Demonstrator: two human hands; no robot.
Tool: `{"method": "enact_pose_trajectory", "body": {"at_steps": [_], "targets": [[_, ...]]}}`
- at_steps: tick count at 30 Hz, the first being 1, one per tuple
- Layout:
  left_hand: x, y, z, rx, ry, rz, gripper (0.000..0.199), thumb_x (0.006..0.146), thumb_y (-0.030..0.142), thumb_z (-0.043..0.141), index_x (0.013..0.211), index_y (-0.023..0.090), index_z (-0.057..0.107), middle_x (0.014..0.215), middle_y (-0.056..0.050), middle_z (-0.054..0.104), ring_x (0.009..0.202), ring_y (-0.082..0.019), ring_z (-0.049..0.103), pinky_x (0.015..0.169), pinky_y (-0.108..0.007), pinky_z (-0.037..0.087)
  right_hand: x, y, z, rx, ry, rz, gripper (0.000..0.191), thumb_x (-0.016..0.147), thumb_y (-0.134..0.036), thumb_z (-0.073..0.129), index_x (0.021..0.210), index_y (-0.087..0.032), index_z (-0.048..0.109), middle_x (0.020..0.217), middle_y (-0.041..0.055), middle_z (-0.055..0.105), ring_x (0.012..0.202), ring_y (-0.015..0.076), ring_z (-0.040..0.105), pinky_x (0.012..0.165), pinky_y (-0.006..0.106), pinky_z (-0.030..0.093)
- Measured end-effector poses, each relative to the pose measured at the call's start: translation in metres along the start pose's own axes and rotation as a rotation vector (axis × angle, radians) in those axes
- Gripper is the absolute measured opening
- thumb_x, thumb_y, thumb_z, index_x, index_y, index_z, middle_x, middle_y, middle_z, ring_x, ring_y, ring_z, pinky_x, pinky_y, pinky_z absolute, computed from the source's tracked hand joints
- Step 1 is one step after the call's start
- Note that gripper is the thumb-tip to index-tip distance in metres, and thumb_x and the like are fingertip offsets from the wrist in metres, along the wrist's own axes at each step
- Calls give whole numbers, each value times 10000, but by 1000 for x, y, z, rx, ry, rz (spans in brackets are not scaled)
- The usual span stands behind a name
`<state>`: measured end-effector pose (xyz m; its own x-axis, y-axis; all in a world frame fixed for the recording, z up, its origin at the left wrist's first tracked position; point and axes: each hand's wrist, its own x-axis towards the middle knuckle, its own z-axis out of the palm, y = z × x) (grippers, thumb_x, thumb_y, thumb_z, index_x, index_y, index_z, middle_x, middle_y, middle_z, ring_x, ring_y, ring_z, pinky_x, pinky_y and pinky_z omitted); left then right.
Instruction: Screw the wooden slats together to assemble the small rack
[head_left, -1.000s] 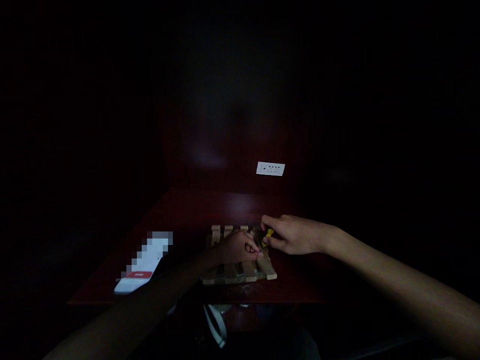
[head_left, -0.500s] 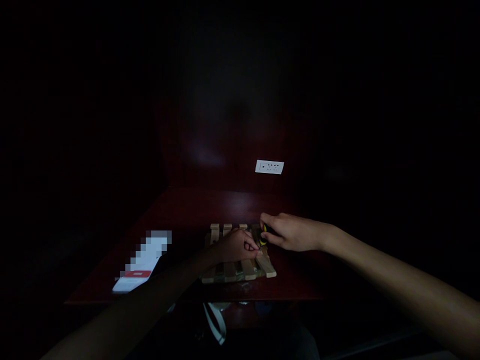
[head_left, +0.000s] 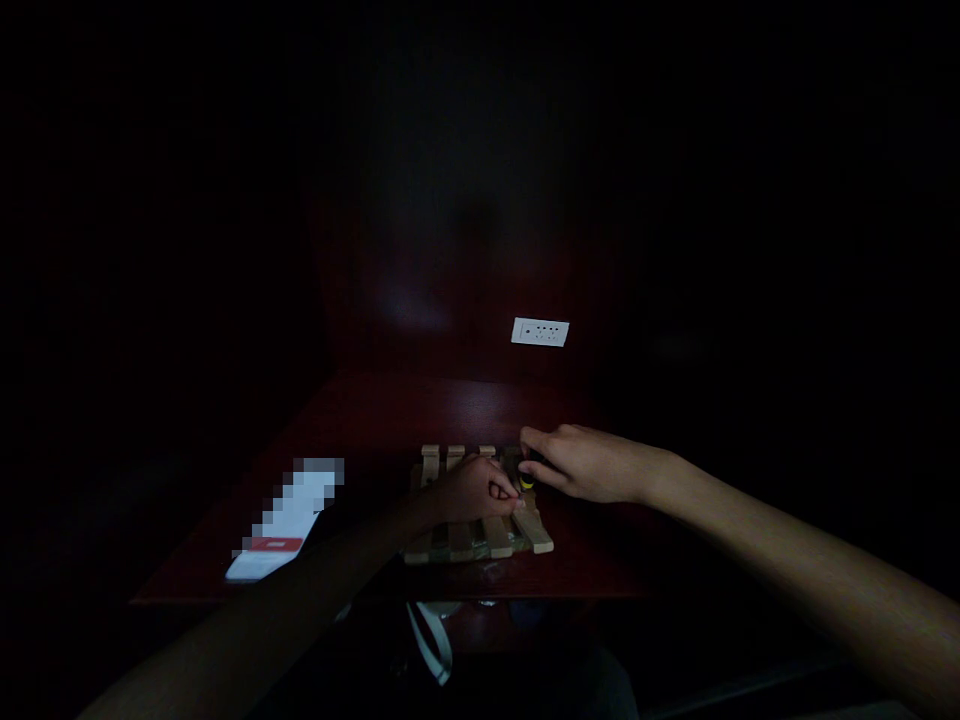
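Observation:
A small rack of pale wooden slats (head_left: 500, 538) lies on the dark red table. My left hand (head_left: 476, 490) rests over its middle, with thumb and forefinger pinched at the right-hand slat; whatever is between the fingertips is too small to make out. My right hand (head_left: 577, 463) is closed on a black and yellow screwdriver (head_left: 527, 481), whose lower end points down towards the left fingertips. The tip of the tool is hidden in the dark. The right-hand slat sits slanted compared with the others.
A lit phone-like screen (head_left: 289, 515), partly pixelated, lies at the left of the red table (head_left: 465, 405). A white socket plate (head_left: 540, 332) is on the wall behind. A pale strap (head_left: 433, 645) hangs below the table's front edge.
The fingers of my right hand have shifted slightly around the screwdriver, and less of its yellow part shows. My left hand stays in place.

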<state>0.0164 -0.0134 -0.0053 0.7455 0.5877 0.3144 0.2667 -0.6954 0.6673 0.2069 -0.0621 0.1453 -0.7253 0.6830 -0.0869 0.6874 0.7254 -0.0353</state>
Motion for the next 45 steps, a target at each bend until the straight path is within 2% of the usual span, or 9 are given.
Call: {"method": "enact_pose_trajectory", "body": {"at_steps": [3, 9, 15, 22, 26, 30, 33, 39, 45], "targets": [[0, 2, -1, 17, 11, 1, 173, 813, 291, 629, 829, 165, 746, 718, -10, 655, 637, -94, 549, 597, -204, 409, -1, 1, -1, 3, -10, 18, 248, 957, -395, 396, 1035, -189, 507, 761, 56, 628, 659, 172, 580, 594, 263, 397], [0, 3, -2, 22, 14, 16, 162, 819, 262, 618, 829, 165, 748, 760, -20, 669, 658, -96, 554, 616, -208, 417, -1, 0, -4, 88, 15, -77, 138, 934, -272, 441, 1031, -194, 500, 931, 72, 653, 759, 157, 601, 669, 252, 418], [1, 4, -2, 15, 11, 2, 155, 816, 257, 624, 816, 166, 749, 705, -18, 669, 617, -88, 543, 603, -210, 414, 0, 3, -1, 11, -27, 7, 225, 947, -370, 423, 1029, -182, 518, 778, 61, 647, 659, 168, 590, 582, 260, 394], [1, 2, -2, 27, -3, 21, 152, 820, 269, 623, 825, 177, 744, 771, -24, 680, 676, -103, 561, 621, -216, 420, -2, -1, -4, 90, -16, -38, 181, 905, -261, 483, 1073, -194, 492, 914, 69, 659, 732, 157, 603, 645, 252, 414], [0, 3, -2, 20, 12, 14, 165, 830, 277, 612, 822, 180, 745, 781, -24, 679, 690, -104, 565, 621, -212, 419, 0, -1, -3, 93, -28, -55, 144, 932, -277, 444, 1030, -186, 499, 854, 64, 645, 701, 153, 583, 619, 251, 406], [0, 6, -3, 33, 11, -8, 173, 817, 294, 626, 841, 176, 751, 727, -11, 664, 658, -101, 553, 602, -207, 411, 0, 0, -3, 36, -39, 8, 220, 945, -359, 427, 1023, -170, 511, 760, 59, 622, 625, 154, 556, 555, 251, 380], [-1, 6, -3, 31, 0, -16, 181, 813, 289, 622, 847, 166, 751, 742, -12, 667, 642, -100, 548, 598, -209, 413, -1, 1, -5, 39, -46, 22, 238, 938, -373, 445, 1045, -176, 525, 765, 57, 635, 628, 155, 568, 558, 251, 380], [0, 0, 0, 23, 9, 2, 177, 816, 298, 620, 852, 178, 745, 819, -27, 682, 711, -109, 574, 661, -217, 438, -1, 0, -5, 113, -9, -51, 162, 929, -272, 466, 1054, -188, 527, 863, 62, 661, 702, 148, 598, 623, 242, 406], [0, 1, 0, 20, 1, -18, 176, 811, 291, 622, 865, 180, 747, 746, -17, 668, 653, -96, 552, 613, -206, 422, 0, 2, -1, 45, -3, -21, 214, 957, -354, 415, 1017, -183, 530, 771, 57, 644, 652, 163, 587, 580, 253, 395]]}}
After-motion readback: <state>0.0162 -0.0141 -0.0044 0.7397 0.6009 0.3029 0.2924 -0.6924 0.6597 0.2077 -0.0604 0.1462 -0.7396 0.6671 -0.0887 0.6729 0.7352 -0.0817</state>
